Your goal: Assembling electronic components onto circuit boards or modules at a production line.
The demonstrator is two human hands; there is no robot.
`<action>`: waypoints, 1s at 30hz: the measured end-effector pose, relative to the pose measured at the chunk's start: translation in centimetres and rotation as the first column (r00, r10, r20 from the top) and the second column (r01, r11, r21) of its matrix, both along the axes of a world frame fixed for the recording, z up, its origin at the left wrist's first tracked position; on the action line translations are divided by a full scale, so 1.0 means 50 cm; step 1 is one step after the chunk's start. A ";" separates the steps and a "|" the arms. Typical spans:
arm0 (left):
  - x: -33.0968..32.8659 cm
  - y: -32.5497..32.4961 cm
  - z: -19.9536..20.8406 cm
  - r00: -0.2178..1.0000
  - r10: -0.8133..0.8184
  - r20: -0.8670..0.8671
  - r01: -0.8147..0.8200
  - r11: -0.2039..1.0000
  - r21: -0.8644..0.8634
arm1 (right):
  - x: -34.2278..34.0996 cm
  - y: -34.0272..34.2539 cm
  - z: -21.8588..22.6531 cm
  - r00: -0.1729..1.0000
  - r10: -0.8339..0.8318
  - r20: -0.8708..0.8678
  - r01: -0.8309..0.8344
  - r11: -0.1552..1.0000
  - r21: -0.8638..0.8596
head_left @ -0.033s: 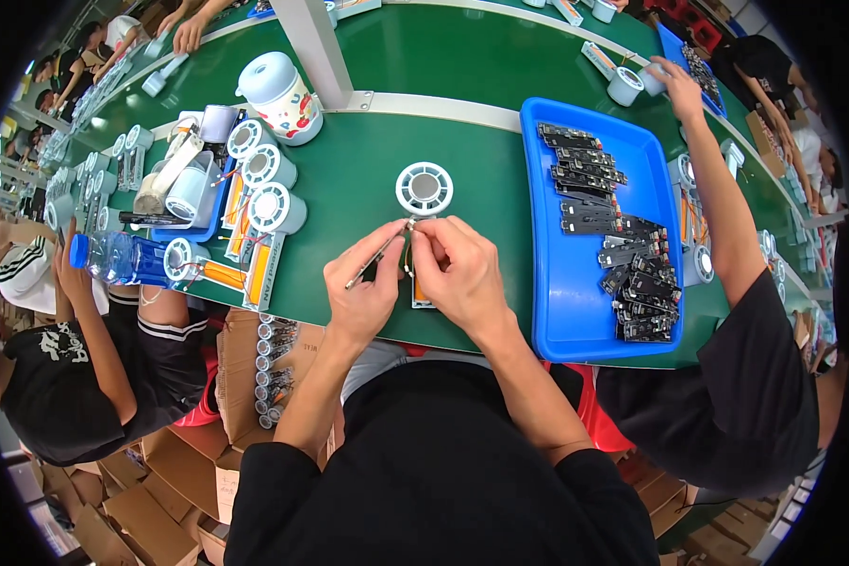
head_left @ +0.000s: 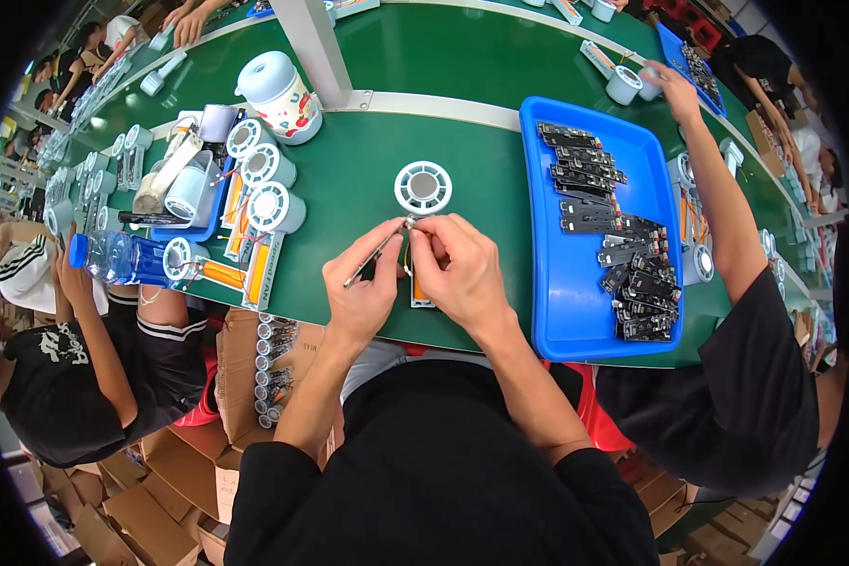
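Note:
Pinched between the thumb and fingers of my left hand (head_left: pixel 358 288) is a thin dark circuit board (head_left: pixel 372 260), slanting up toward my right hand (head_left: pixel 457 269). The right fingers are closed on a small wire connector at the board's upper end; fingertips partly hide it. Just beyond my hands a handheld fan (head_left: pixel 423 188) lies on the green table, its round white grille face up. Its lower part passes under my right hand, where an orange battery (head_left: pixel 422 291) and thin wires show.
A blue tray (head_left: pixel 561 325) of circuit boards stands at right. To the left are several open fans (head_left: pixel 275 208), a water bottle (head_left: pixel 123 258) and a blue parts tray (head_left: pixel 187 233). A white cup (head_left: pixel 278 97) stands by a metal post (head_left: pixel 313 52). Co-workers sit on both sides; one arm (head_left: pixel 726 208) reaches forward.
The hand of the co-worker at right has shifted slightly at a fan. My own hands and the circuit board look almost the same.

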State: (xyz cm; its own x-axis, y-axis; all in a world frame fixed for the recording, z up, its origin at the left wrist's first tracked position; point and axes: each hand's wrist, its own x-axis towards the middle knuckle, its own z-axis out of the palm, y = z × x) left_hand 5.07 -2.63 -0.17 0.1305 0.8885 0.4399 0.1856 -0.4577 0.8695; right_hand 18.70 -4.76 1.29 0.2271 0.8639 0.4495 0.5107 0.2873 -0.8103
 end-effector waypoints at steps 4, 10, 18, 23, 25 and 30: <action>0.001 -0.003 0.005 0.997 0.009 0.071 -0.003 0.995 -0.098 | 0.002 0.003 0.003 0.999 -0.013 -0.052 0.012 1.000 -0.015; 0.003 -0.002 0.002 0.997 0.000 0.071 0.005 0.998 -0.067 | 0.006 0.008 -0.001 0.998 0.060 -0.020 -0.059 0.997 0.041; -0.002 0.008 -0.010 0.999 -0.045 0.029 0.042 0.995 0.091 | 0.008 0.000 -0.014 0.996 0.083 -0.030 -0.082 0.996 0.015; -0.003 0.014 0.000 0.967 0.048 0.250 0.041 0.940 -0.338 | 0.007 -0.030 0.020 0.993 -0.013 0.121 0.012 1.000 0.011; -0.007 0.020 0.007 0.969 0.034 0.245 0.054 0.938 -0.342 | 0.015 -0.040 0.033 0.977 0.039 0.210 -0.039 0.999 -0.004; -0.019 0.032 0.015 0.973 -0.029 0.229 0.114 0.922 -0.370 | 0.022 -0.043 0.046 0.868 0.198 0.455 -0.186 0.980 -0.071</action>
